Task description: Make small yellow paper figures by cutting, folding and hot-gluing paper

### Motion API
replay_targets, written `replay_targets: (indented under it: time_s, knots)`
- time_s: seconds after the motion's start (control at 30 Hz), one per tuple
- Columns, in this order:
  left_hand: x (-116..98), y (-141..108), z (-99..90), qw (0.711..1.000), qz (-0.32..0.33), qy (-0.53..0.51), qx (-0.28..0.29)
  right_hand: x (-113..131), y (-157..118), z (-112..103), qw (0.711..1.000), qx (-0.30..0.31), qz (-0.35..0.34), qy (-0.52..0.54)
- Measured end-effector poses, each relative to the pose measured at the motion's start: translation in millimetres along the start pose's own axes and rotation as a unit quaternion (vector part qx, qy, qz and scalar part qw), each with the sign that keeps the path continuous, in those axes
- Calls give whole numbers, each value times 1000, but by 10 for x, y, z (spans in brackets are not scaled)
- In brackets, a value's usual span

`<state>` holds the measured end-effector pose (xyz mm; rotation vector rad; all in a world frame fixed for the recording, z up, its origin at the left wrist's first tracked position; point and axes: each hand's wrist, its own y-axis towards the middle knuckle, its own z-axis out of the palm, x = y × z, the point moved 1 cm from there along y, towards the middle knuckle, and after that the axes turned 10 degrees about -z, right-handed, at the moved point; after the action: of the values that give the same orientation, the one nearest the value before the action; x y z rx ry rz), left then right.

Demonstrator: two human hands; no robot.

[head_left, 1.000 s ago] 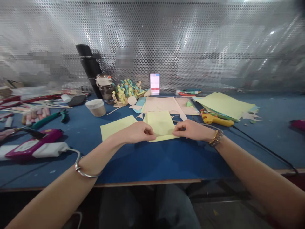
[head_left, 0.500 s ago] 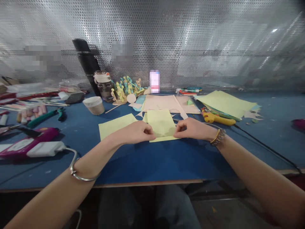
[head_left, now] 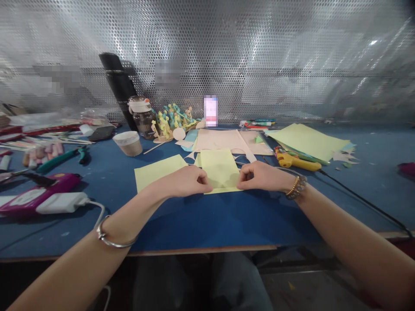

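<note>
A yellow paper sheet lies in front of me, with a narrow folded strip along its near edge. My left hand pinches the sheet's near left corner between thumb and fingers. At the near right corner, my right hand pinches the same sheet. Another yellow sheet lies to the left, partly beneath my left hand and forearm. Behind the held sheet are pink paper and cut paper scraps.
A yellow glue gun with a black cable and stacked yellow sheets lie right. To the left are a paper cup, green pliers and a purple power strip. A lidded bottle stands behind.
The strip at the sheet's near edge looks slightly narrower. Both hands have barely moved and still pinch the corners.
</note>
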<state>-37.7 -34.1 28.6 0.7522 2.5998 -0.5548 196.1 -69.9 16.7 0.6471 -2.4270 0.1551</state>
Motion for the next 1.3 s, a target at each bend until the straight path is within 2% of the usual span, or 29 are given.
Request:
replay_targets:
  time_s: [0.27, 0.57, 0.63, 0.73, 0.8, 0.87, 0.97, 1.1, 1.3]
  knots:
    - [-12, -4, 16, 1000, -15, 17, 0, -17, 3, 3, 1000, 0, -5, 8]
    - [15, -9, 37, 1000, 7, 23, -5, -8, 1, 3, 1000, -1, -10, 5]
    - [-13, -32, 39, 999, 29, 13, -17, 5, -1, 3, 1000, 0, -10, 3]
    - [-72, -72, 50, 994, 104, 25, -31, 13, -4, 4, 1000, -1, -8, -2]
    - [-100, -95, 64, 988, 146, 48, -23, 5, -6, 7, 1000, 0, -10, 8]
    - [-111, -110, 76, 985, 156, 68, -4, -13, -6, 12, 1000, 0, -16, 24]
    - [-108, -124, 87, 986, 139, 91, 17, -37, -10, 27, 999, -2, -32, 38]
    - [-107, -148, 106, 985, 133, 109, 12, -14, -32, 59, 996, -16, -74, 37]
    - [-75, -184, 190, 980, 146, 129, -37, 73, -119, 118, 985, -51, -144, -75]
